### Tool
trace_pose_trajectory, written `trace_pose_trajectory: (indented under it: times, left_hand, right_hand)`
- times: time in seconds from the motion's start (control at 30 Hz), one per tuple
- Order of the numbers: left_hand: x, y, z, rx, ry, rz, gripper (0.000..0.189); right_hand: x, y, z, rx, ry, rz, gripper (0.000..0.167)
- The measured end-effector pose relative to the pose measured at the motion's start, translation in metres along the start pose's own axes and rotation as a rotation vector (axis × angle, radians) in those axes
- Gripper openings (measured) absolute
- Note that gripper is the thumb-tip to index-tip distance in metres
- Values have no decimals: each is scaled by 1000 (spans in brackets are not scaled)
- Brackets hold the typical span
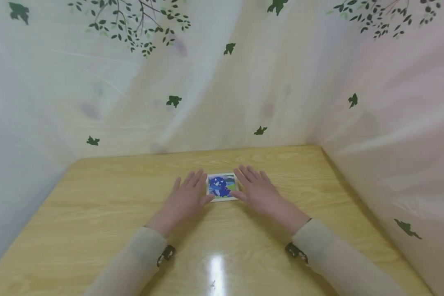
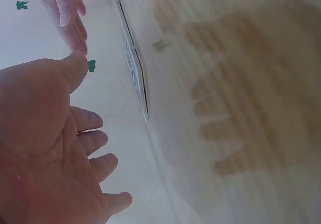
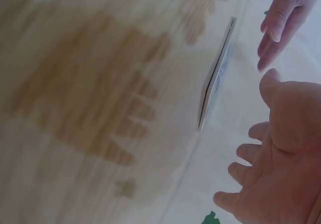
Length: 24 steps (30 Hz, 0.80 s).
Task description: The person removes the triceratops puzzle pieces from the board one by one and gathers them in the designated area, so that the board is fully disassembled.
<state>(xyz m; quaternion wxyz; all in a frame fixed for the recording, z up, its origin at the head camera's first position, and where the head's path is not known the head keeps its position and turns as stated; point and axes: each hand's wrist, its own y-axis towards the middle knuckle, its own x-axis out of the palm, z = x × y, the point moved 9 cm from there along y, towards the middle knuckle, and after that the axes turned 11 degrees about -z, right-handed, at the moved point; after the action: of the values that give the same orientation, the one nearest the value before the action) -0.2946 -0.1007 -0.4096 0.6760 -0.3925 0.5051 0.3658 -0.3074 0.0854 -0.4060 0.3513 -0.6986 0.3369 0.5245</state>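
Closest to the lens in my left wrist feed is the left hand [image 2: 50, 138], filling the lower left of the frame, fingers straight and slightly spread, grasping nothing. On the right wrist feed I get the right hand [image 3: 296, 148] at the lower right, its fingers stretched out too and without a hold on anything. From the head camera both seem to meet the picture board [image 1: 222, 186], which lies at the centre of the frame between them, overlapped at its sides; only the wrist feeds show me the gap, the hands raised and their shadows [image 2: 225, 118] cast on the wooden table [image 1: 96, 213]. Those feeds catch the board nearly edge-on, a thin slab with a dark line along it, while its blue cartoon figure reads clearly only from the head. Pale sleeves [image 1: 340, 255] enter from the bottom edge. Cloth [image 1: 207, 123] printed with green leaves [image 1: 174, 101] fills the upper frame.
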Motion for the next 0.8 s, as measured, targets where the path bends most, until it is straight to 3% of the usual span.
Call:
trace_pose_trajectory:
  times: [0.27,0.57,0.8]
  left_hand:
    - [6,-6,4,41,-59,-30,77]
    - [13,-12,8,62,-57,-77,77]
    - [20,-23,11,64,-30,-105,77]
  right_hand:
    - [11,5,-11,-28,50,-81,82]
    - [23,-3,-20,-32,71,-220,81]
    - [29,-9,-23,-53,51,-259,82]
